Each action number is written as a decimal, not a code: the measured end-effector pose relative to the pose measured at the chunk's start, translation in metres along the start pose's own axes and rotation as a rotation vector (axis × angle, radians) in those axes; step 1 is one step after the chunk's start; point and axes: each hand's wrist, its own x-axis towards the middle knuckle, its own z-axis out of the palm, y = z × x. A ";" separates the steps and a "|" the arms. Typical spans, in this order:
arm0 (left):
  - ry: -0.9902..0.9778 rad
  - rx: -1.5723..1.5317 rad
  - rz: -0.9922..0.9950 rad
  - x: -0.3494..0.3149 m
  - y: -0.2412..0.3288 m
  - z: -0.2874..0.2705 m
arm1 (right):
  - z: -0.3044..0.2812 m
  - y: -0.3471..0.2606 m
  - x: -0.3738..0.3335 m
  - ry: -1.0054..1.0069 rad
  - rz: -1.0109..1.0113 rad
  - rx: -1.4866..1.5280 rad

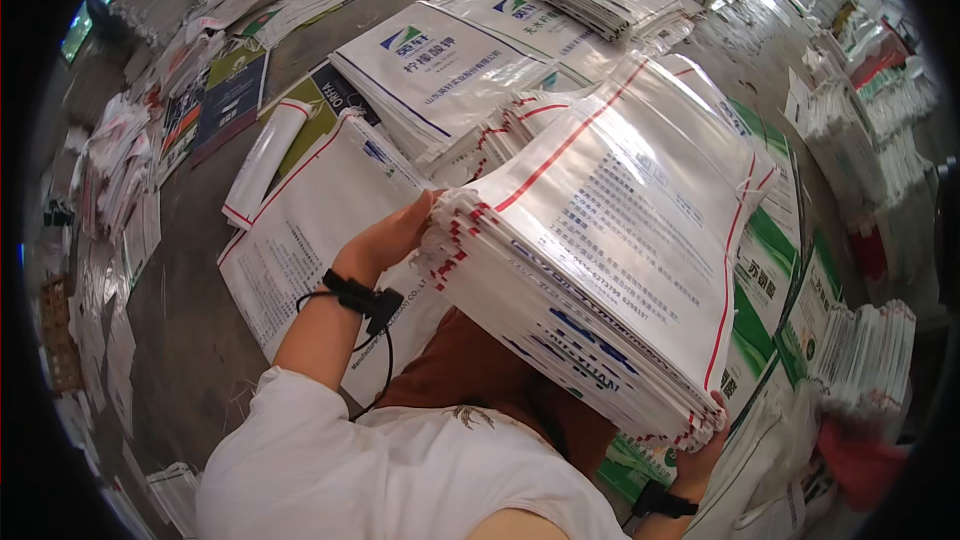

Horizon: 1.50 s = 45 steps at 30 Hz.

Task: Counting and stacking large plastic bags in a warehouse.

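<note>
Bag stack (630,210) was held tilted in front of lap (450,360), gripped at near L corner by L hand (402,228) & at near R corner by R hand (703,448). Green bags (768,250) were seen nr. R, white roll (268,162) at L.

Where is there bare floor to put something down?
Bare grey floor shows at left, between the white bags by the left hand and the piles along the left edge. A smaller patch lies between the dark blue bag and the blue-striped white stack. It's crowded behind the big stack and among the green bags at right.
</note>
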 end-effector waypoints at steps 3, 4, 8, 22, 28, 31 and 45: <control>0.022 -0.193 0.039 0.011 -0.013 -0.015 | 0.028 -0.008 0.018 0.006 0.022 0.151; 0.013 -0.214 0.030 0.017 -0.007 -0.009 | 0.034 -0.007 0.024 -0.061 -0.007 0.183; -0.138 -0.607 0.012 0.037 -0.022 0.007 | -0.012 0.016 0.052 -0.122 -0.119 0.298; 0.256 -0.120 0.169 0.012 -0.029 0.003 | 0.054 -0.097 0.046 0.240 -0.092 -0.837; 0.339 -0.063 0.211 0.002 -0.022 0.029 | 0.257 -0.103 0.082 -0.418 -0.273 -1.423; 0.437 -0.088 0.221 -0.003 -0.032 0.031 | 0.333 -0.047 0.092 -0.660 -0.307 -1.643; 0.605 -0.061 0.384 -0.001 -0.030 0.047 | 0.326 -0.031 0.150 -0.690 0.041 -1.457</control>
